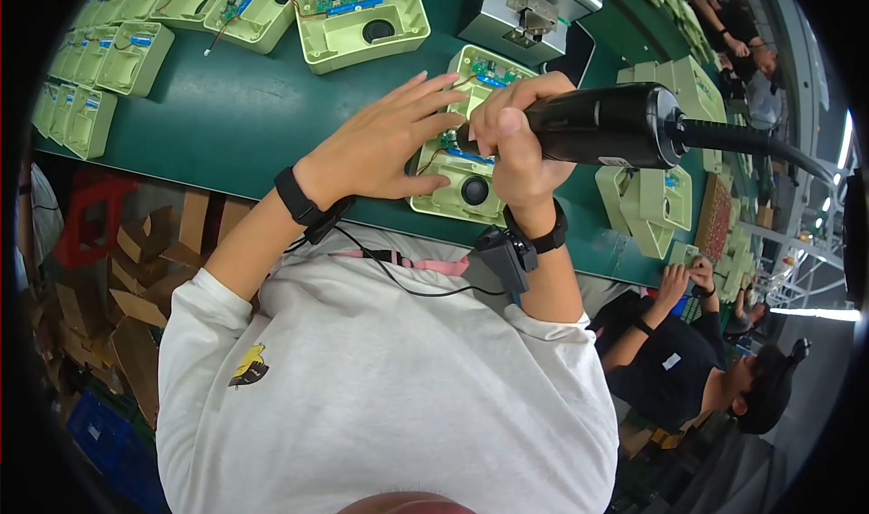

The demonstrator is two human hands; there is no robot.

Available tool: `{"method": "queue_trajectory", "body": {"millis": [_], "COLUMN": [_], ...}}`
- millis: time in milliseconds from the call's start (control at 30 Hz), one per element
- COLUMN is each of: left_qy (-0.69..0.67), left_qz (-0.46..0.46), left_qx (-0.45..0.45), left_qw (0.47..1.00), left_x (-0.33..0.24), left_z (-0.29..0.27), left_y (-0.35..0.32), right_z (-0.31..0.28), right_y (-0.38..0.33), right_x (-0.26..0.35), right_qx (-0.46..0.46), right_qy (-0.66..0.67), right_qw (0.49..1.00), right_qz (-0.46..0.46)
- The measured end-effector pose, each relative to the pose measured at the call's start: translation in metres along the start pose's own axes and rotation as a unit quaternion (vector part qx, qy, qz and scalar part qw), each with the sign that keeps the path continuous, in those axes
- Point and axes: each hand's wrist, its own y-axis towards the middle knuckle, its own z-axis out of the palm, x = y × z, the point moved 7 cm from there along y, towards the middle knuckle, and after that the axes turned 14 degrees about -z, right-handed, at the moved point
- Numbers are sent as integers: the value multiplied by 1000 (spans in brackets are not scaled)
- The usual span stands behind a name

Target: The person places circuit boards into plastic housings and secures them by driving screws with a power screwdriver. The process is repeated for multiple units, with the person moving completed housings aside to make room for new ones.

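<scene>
We press our left hand (385, 147) flat, fingers spread, on the green housing (457, 174) at the worktop's (235, 124) near edge. Our right hand (516, 143) clenches the black electric screwdriver (602, 124), tip down inside it. More open housings (362, 16) wait beyond; fastening looks midway.

Left hand (380, 147) lies flat with fingers spread; right hand (516, 143) is fisted, both wrists wearing black bands.

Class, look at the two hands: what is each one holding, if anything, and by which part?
The right hand grips the black electric screwdriver around its barrel. The left hand holds nothing; it lies flat on the green housing.
</scene>
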Motion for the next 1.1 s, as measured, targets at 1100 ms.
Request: {"method": "queue_trajectory", "body": {"millis": [1100], "left_qy": [-53], "left_qz": [-68], "left_qx": [79], "left_qw": [993], "left_x": [-10], "left_z": [4], "left_y": [-1], "right_z": [-81], "right_y": [34], "right_x": [29], "right_qx": [-125], "right_qy": [33], "right_qw": [991], "right_qz": [16]}}
